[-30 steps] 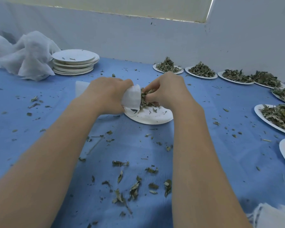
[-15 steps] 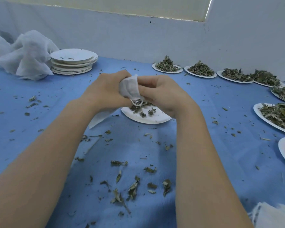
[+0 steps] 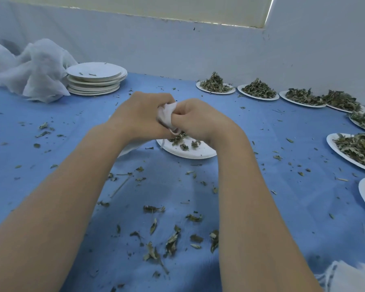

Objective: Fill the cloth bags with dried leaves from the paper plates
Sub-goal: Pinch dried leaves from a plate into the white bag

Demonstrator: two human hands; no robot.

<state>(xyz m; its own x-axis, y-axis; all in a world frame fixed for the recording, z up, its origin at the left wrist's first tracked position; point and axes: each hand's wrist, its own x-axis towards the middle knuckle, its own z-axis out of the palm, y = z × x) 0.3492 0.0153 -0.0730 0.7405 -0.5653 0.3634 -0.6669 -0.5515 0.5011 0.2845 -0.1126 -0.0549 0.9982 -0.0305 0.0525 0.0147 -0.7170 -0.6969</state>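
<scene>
Both hands have come up off the plate since a second ago, when the right one was down in the leaves, and now they're bunched together just above it. Left hand [image 3: 140, 114] has its grip curled tight around the white cloth bag [image 3: 167, 115], and the right hand [image 3: 200, 121] is pinching the same bag from the other side, fingers [image 3: 180, 119] tucked into the fabric. Can't see how much is in it, the hands cover most of it. A tail of the bag hangs down under the left wrist toward the blue worktop [image 3: 282, 197].

Right below them sits the paper plate [image 3: 194, 153] with only a few dried leaves [image 3: 183, 142] left on it. More loose leaf bits [image 3: 171, 241] are scattered over the worktop closer to the camera.

Along the far and right edges there's a row of full plates [image 3: 258, 91] heaped with leaves, well apart from the hands. Back left is a stack of used plates [image 3: 96, 80], touching a crumpled pile of white cloth [image 3: 33, 70]. Another bit of white cloth [image 3: 350, 278] peeks in at the bottom right corner.
</scene>
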